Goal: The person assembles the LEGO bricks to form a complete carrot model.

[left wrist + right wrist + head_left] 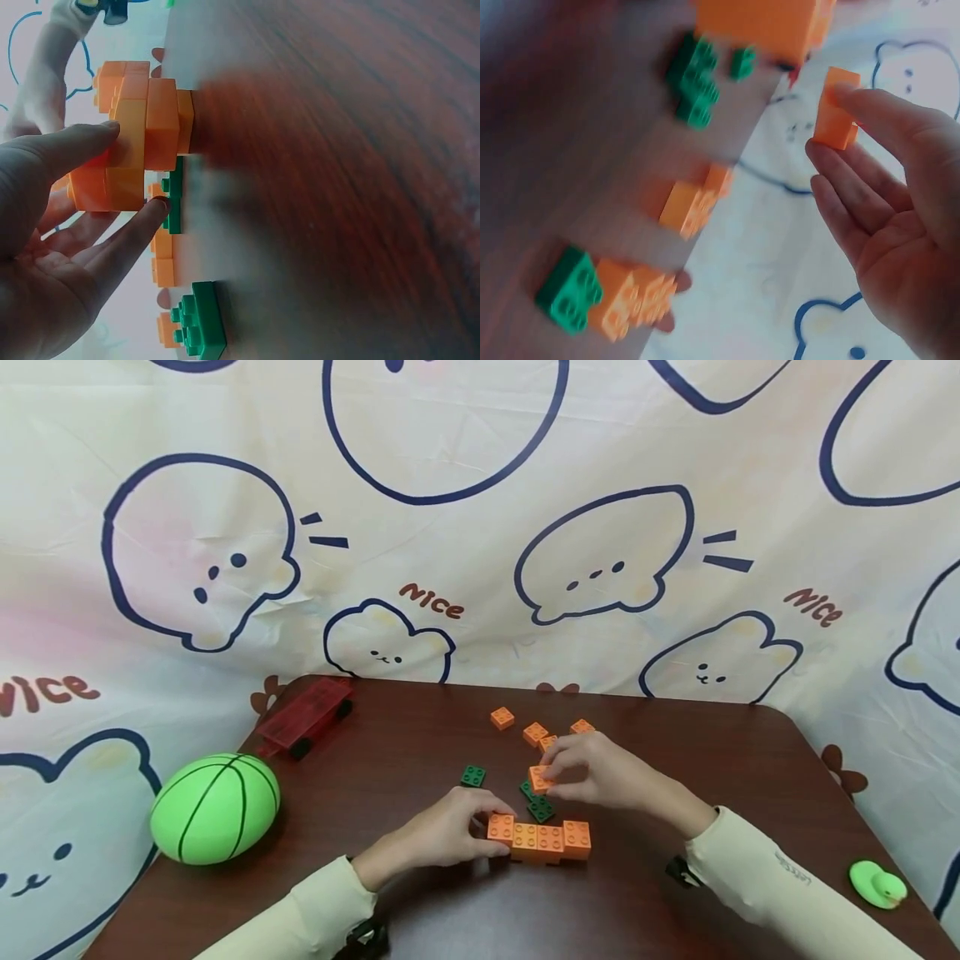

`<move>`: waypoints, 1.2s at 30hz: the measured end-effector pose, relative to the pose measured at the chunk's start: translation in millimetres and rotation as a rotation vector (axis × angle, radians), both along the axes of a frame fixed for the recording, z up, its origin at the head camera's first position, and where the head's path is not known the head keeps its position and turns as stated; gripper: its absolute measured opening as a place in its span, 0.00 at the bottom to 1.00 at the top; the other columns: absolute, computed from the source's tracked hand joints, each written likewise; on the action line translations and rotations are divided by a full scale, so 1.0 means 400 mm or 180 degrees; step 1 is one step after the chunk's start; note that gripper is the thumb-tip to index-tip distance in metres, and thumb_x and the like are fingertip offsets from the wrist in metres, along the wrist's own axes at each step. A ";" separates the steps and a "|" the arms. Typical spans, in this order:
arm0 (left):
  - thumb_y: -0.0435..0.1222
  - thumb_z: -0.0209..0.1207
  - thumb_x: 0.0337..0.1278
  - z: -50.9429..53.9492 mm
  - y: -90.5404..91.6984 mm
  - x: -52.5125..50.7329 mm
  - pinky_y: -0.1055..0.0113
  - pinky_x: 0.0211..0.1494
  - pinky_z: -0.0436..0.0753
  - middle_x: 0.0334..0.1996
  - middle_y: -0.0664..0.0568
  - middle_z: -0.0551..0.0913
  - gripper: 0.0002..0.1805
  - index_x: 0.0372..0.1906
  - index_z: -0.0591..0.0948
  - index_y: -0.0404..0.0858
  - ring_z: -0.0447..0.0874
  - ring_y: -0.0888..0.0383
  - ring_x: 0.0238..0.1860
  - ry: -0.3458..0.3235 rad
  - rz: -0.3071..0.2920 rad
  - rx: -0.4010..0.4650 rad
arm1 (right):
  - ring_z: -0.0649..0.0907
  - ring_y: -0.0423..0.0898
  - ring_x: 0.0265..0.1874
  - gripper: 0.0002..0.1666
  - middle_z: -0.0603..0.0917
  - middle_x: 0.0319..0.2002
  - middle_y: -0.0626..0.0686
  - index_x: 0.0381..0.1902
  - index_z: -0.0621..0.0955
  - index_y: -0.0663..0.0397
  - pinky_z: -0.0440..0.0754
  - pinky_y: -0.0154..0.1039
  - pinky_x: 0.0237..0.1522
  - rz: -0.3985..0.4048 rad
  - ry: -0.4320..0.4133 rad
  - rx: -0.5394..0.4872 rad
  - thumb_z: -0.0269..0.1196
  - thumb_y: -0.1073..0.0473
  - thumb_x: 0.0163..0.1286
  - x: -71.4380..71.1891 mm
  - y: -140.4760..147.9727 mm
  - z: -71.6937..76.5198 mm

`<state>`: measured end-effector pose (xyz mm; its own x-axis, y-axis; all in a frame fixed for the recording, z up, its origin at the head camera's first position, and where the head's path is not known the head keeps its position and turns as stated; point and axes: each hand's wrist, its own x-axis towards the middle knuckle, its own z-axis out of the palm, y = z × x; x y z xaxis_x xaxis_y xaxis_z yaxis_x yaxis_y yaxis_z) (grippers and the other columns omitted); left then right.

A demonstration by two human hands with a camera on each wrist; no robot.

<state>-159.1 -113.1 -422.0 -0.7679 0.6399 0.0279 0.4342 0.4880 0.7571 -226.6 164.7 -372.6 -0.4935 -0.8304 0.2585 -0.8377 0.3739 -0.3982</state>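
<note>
In the head view my left hand (450,831) holds the left end of a built row of orange toy bricks (550,843), thumb at the near side and fingers behind. The left wrist view shows this orange build (161,124) to be stacked in layers, wider at the top than at the base. Farther back and to the right, my right hand (607,770) pinches a single orange brick (538,779) between thumb and fingers. That brick (832,112) is held off the table in the right wrist view. Green bricks (540,811) lie just behind the build.
Loose orange bricks (502,718) lie toward the back of the brown table (420,718), with another green brick (472,776) nearer. At left are a green ball (215,810) and a red toy vehicle (307,717). A green toy duck (876,884) sits at the right edge.
</note>
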 end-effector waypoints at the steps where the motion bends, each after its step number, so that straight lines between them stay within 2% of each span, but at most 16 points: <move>1: 0.39 0.72 0.60 -0.001 -0.001 -0.001 0.69 0.47 0.87 0.47 0.56 0.88 0.18 0.54 0.86 0.44 0.85 0.67 0.45 -0.0008 -0.0004 0.0009 | 0.86 0.38 0.43 0.10 0.89 0.45 0.44 0.44 0.91 0.44 0.87 0.33 0.45 0.0038 -0.0002 -0.0043 0.75 0.57 0.64 0.014 -0.004 0.003; 4: 0.39 0.72 0.60 -0.004 -0.002 -0.003 0.68 0.47 0.88 0.48 0.55 0.88 0.18 0.54 0.86 0.44 0.86 0.66 0.45 -0.0014 -0.0019 0.0032 | 0.85 0.35 0.42 0.10 0.88 0.45 0.43 0.44 0.91 0.44 0.86 0.30 0.44 0.0052 -0.0064 -0.0125 0.75 0.56 0.65 0.052 -0.010 0.005; 7: 0.40 0.73 0.60 -0.005 -0.002 -0.003 0.68 0.47 0.88 0.48 0.55 0.88 0.17 0.54 0.87 0.44 0.86 0.67 0.45 -0.0013 -0.0018 0.0041 | 0.85 0.34 0.42 0.09 0.88 0.45 0.43 0.44 0.91 0.44 0.87 0.32 0.43 0.0032 -0.0154 -0.0189 0.75 0.56 0.65 0.082 -0.014 -0.004; 12: 0.40 0.73 0.59 -0.004 -0.003 0.002 0.67 0.47 0.88 0.46 0.56 0.88 0.16 0.52 0.87 0.45 0.84 0.68 0.43 -0.0042 -0.0016 0.0056 | 0.86 0.34 0.40 0.07 0.88 0.44 0.43 0.42 0.91 0.45 0.88 0.35 0.40 0.0103 -0.0267 -0.0284 0.74 0.56 0.66 0.111 -0.022 -0.036; 19: 0.40 0.72 0.60 -0.005 -0.002 0.003 0.64 0.47 0.88 0.46 0.57 0.87 0.15 0.52 0.87 0.47 0.84 0.67 0.43 -0.0026 -0.0042 0.0072 | 0.86 0.34 0.40 0.07 0.88 0.43 0.45 0.42 0.91 0.46 0.86 0.29 0.41 0.0173 -0.0241 -0.0399 0.73 0.56 0.66 0.123 -0.033 -0.079; 28: 0.41 0.72 0.61 -0.007 -0.001 0.001 0.66 0.47 0.87 0.48 0.57 0.88 0.16 0.53 0.87 0.47 0.84 0.67 0.44 0.0019 -0.0056 0.0048 | 0.86 0.35 0.41 0.08 0.88 0.45 0.45 0.42 0.90 0.47 0.85 0.27 0.42 0.0097 -0.0133 -0.0360 0.74 0.57 0.65 0.131 -0.038 -0.099; 30: 0.41 0.72 0.61 -0.007 -0.002 0.002 0.67 0.47 0.87 0.48 0.58 0.88 0.16 0.53 0.86 0.48 0.84 0.68 0.44 0.0045 -0.0040 0.0037 | 0.86 0.34 0.40 0.10 0.89 0.44 0.44 0.43 0.89 0.46 0.85 0.28 0.40 0.0096 -0.0134 -0.0306 0.75 0.56 0.64 0.131 -0.037 -0.101; 36: 0.41 0.72 0.60 -0.008 -0.003 0.005 0.71 0.46 0.86 0.46 0.59 0.87 0.16 0.53 0.86 0.47 0.84 0.68 0.44 0.0098 0.0018 0.0044 | 0.79 0.31 0.31 0.17 0.89 0.42 0.40 0.49 0.85 0.42 0.76 0.23 0.31 0.0006 -0.0281 0.0045 0.76 0.56 0.63 0.132 -0.027 -0.110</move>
<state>-157.2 -114.2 -425.0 -0.7701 0.6351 0.0605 0.4548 0.4801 0.7501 -173.9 153.7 -416.7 -0.5123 -0.8347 0.2021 -0.8002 0.3784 -0.4653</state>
